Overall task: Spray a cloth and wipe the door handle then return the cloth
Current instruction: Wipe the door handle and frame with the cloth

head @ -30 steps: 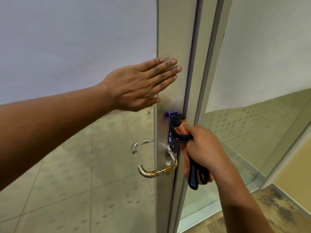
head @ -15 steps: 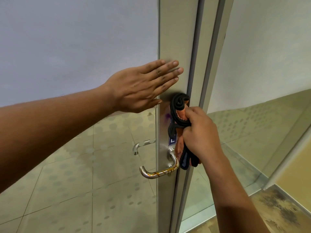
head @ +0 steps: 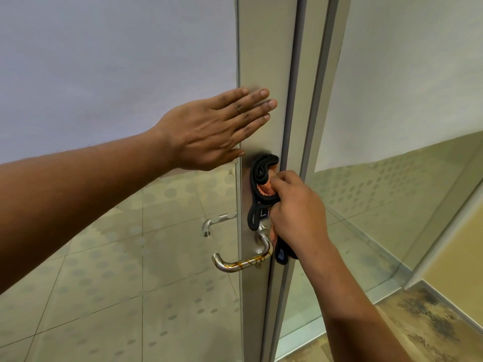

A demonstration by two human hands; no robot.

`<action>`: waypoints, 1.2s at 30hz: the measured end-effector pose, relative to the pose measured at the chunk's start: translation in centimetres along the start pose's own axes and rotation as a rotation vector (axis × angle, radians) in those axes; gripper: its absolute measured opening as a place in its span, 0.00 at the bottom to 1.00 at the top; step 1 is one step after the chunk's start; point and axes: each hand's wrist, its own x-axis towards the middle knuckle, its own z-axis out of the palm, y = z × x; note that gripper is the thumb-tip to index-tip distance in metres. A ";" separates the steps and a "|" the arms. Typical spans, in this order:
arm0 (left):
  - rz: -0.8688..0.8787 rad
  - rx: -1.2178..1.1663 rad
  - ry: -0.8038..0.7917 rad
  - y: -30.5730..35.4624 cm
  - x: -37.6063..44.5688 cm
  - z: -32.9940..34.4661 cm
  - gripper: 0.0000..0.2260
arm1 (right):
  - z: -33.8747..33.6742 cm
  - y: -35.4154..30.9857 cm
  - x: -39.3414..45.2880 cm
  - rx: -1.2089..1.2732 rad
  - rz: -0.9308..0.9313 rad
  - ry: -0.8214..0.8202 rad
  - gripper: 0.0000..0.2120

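A metal lever door handle point(head: 241, 261) with brown streaks sticks out to the left from the pale door frame stile point(head: 264, 61). My right hand point(head: 295, 212) grips a bunched orange cloth with black edging point(head: 262, 181) and holds it against the stile just above the handle, partly covering a small dark label. My left hand point(head: 217, 129) lies flat with straight fingers on the stile and glass higher up. No spray bottle is in view.
The glass door panel point(head: 117, 74) is frosted above and see-through below, showing a second handle point(head: 214, 223) on its far side and tiled floor. A second glass panel point(head: 392, 87) stands to the right, with a worn patterned floor point(head: 423, 325) at bottom right.
My right hand has moved the cloth up the stile from beside the handle to just above it. My left hand has stayed flat on the door.
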 end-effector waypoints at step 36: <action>-0.009 -0.050 0.005 0.0 0.0 0.1 0.30 | 0.6 -1.0 -0.5 0.022 -0.061 0.022 0.18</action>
